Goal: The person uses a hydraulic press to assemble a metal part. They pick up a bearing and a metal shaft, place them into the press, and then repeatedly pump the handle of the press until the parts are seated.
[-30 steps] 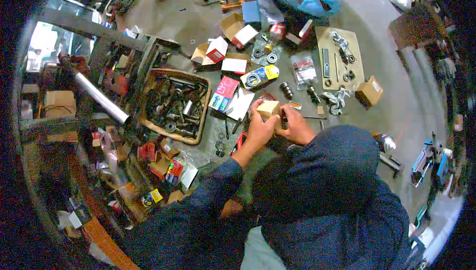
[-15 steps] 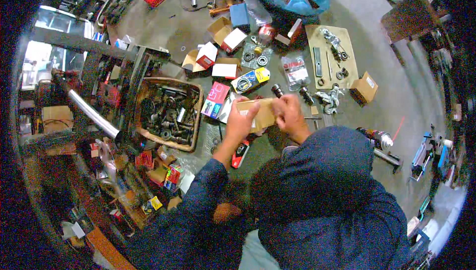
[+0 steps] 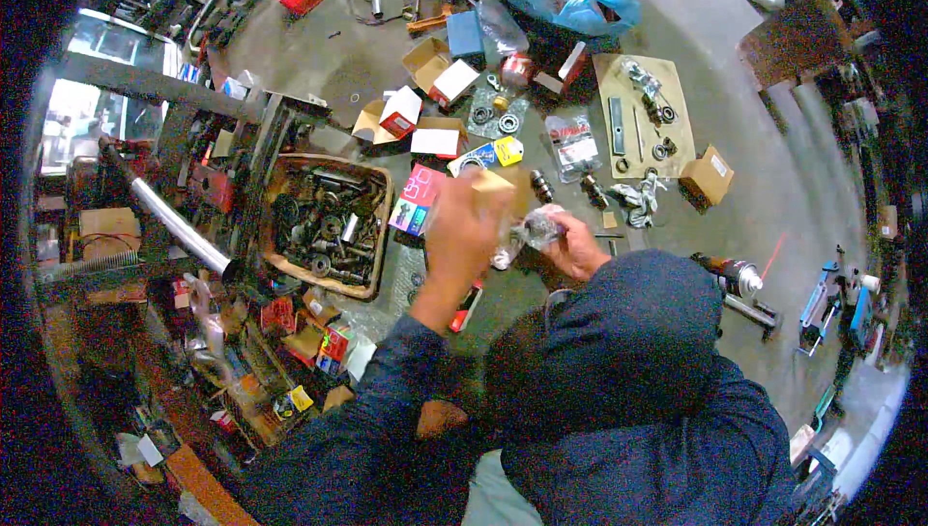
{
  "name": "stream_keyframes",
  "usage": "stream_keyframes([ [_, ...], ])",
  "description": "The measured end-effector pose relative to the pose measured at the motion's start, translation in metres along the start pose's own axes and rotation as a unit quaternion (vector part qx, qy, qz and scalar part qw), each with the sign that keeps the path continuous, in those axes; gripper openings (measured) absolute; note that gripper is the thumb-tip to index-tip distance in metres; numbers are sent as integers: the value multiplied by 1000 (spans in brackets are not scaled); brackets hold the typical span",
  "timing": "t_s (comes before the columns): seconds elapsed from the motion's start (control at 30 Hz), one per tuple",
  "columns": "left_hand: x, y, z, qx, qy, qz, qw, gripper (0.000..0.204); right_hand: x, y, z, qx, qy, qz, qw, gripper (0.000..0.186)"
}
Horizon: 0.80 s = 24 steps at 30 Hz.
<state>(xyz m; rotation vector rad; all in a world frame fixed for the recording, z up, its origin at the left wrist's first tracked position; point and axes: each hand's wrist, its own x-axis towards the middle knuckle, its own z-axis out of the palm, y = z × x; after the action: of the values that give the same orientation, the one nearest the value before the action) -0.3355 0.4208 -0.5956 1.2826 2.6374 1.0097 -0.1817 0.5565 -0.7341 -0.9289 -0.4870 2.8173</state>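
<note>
My left hand [image 3: 462, 231], smeared by motion, is closed on a brown cardboard box [image 3: 495, 183] that it holds up and tilted. Beside it, my right hand [image 3: 577, 248] grips a crinkled clear plastic bag [image 3: 537, 228]; what the bag contains is too blurred to make out. Bag and box are close together, and I cannot tell whether they touch. Just past my left hand lies a pink and blue printed box [image 3: 418, 199], near a yellow and blue package [image 3: 506, 150]. Dark metal shafts [image 3: 541, 184] lie beyond my right hand. A red object [image 3: 468, 306] shows under my left wrist.
On the left is a rusty bin [image 3: 387, 236] of greasy metal parts. Opened boxes [image 3: 437, 136] and bearings on plastic [image 3: 508, 123] lie ahead. A tan board [image 3: 628, 163] with parts stands right of them, near a cardboard box [image 3: 709, 175] and a spray can [image 3: 742, 280].
The box, held between both hands before, is now tilted up in my left hand. My right hand has left it and grips the plastic bag, which did not show earlier.
</note>
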Motion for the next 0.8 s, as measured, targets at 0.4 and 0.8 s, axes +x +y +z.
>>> stream_keyframes([
  [0.4,28,-89,-3,-441,-15,-196,876,65,-7,-40,42,-377,-95,-110,915,48],
  [0.8,-22,-10,53,-766,-219,-363,484,37,-30,-48,84,-370,-46,-84,924,36],
])
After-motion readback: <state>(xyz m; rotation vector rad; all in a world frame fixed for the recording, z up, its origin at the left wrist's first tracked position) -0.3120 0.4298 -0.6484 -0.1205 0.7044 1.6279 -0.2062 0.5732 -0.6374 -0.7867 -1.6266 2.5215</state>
